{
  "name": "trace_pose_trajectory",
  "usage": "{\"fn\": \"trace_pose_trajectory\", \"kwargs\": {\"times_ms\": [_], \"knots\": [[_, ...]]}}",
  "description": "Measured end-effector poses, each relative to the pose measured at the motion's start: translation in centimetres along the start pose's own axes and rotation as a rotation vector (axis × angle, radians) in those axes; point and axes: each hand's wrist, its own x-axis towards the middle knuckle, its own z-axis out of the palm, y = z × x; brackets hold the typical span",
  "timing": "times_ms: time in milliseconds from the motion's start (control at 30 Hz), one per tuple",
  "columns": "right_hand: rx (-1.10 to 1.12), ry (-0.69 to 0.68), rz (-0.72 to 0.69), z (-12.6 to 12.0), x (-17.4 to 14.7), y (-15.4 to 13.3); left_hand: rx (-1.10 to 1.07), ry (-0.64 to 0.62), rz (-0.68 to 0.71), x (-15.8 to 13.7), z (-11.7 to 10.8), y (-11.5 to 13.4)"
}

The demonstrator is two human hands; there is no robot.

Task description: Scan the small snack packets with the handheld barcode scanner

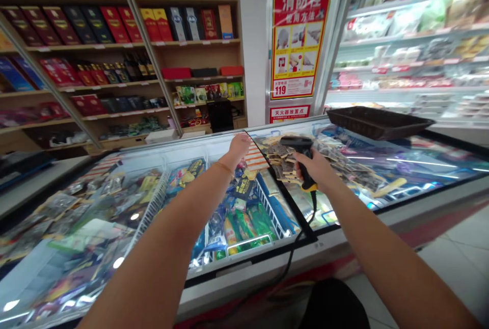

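My right hand [319, 168] grips a black handheld barcode scanner [300, 149] with a yellow-trimmed handle; its head points left over the freezer and its black cable [294, 247] hangs down over the front rim. My left hand [239, 144] reaches far forward and rests on the top edge of a sliding glass lid [290, 196] of the chest freezer [244, 273]. Below the hands, the open gap shows packaged frozen goods [244, 222] in white wire baskets. Under the lid by the scanner lie several flat brown packets [286, 163].
A dark plastic tray [378, 121] sits on the freezer's right lid. Wooden shelves of boxed goods [114, 54] stand behind at the left, an upright chiller [412, 44] at the right, and a red and yellow wall poster [298, 38] between them. Tiled floor [458, 252] lies lower right.
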Motion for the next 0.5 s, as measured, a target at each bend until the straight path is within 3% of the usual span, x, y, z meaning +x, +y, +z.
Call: {"fn": "trace_pose_trajectory", "kwargs": {"times_ms": [133, 267, 400, 500], "knots": [[-0.001, -0.105, 0.007, 5.3, -0.4, 0.3, 0.223, 0.156, -0.021, -2.6, -9.3, -2.5], [0.002, -0.183, -0.01, 10.7, -1.0, 0.6, 0.646, 0.264, -0.037, -5.7, -17.9, -4.8], [0.01, -0.254, -0.04, 15.0, -1.4, 2.1, 0.945, 0.346, -0.138, -8.7, -25.3, -6.4], [0.015, -0.28, -0.035, 16.9, -1.6, 4.0, 1.089, 0.427, -0.201, -10.2, -30.3, -7.1]]}}
